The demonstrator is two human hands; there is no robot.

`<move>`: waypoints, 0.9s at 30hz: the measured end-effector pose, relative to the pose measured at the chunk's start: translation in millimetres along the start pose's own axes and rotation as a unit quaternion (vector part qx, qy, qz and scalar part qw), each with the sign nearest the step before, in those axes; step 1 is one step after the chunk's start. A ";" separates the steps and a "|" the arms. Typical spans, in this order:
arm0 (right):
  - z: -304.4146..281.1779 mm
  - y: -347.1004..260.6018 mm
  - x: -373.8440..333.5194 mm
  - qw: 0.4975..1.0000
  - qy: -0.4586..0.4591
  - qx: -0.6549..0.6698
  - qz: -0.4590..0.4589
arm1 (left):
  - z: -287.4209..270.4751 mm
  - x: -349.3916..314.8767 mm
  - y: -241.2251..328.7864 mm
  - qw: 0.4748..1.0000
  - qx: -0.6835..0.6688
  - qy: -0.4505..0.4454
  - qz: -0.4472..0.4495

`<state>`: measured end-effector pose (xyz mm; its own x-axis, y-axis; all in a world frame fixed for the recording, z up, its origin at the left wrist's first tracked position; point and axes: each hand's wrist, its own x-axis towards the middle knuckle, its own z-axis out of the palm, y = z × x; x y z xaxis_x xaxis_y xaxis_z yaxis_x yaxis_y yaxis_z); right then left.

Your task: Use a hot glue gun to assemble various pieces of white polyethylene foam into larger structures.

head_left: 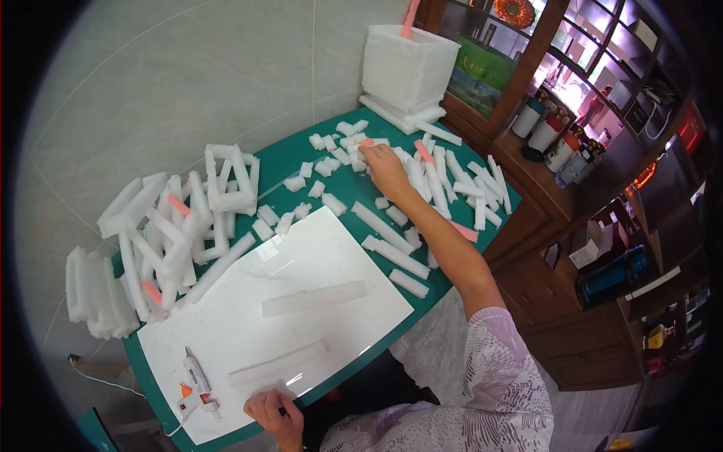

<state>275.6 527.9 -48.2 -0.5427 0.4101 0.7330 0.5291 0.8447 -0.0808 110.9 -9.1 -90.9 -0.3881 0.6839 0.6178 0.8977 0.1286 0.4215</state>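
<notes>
My right hand [385, 167] reaches across to the far side of the green table, its fingertips pinched together among small white foam blocks [328, 164]. A small pink foam piece [367, 142] shows just beyond the fingertips; what they pinch is hidden. My left hand [276, 416] rests with curled fingers at the near edge of a glossy white board [301, 331], with nothing visible in it. Two white foam strips lie on the board: one in the middle [313, 298], the other [277, 364] just above my left hand. A glue gun [197, 374] lies to its left.
White foam frames [162, 233] are heaped at the left of the green table [482, 248]. Loose foam strips [392, 256] lie right of the board. A white foam box [409, 69] stands at the back beside a wooden cabinet [520, 113]. A cable [177, 431] runs off the near-left edge.
</notes>
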 end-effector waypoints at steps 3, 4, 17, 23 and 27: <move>2.7 2.4 -2.3 0.999 0.016 0.024 0.028 | -0.5 -1.1 -1.3 1.000 0.007 0.005 -0.005; 1.6 5.3 -2.4 0.999 0.016 0.027 0.026 | 0.0 -1.5 -2.7 1.000 0.004 0.008 -0.004; -52.6 100.4 -9.7 0.975 -0.011 -0.007 0.221 | -1.5 -1.0 -0.8 1.000 -0.019 0.007 -0.015; -30.5 104.8 26.5 0.954 -0.133 -0.006 0.268 | -0.3 1.3 1.0 0.999 -0.026 0.012 -0.029; -12.1 91.5 41.3 0.944 -0.200 0.042 0.260 | -0.8 5.0 2.1 0.999 -0.021 0.013 -0.024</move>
<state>309.5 617.9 -17.1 -0.4359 0.8592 0.2680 0.7469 0.5114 -0.4250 110.6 -6.1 -86.4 -0.4365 0.6586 0.6129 0.8682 0.1296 0.4790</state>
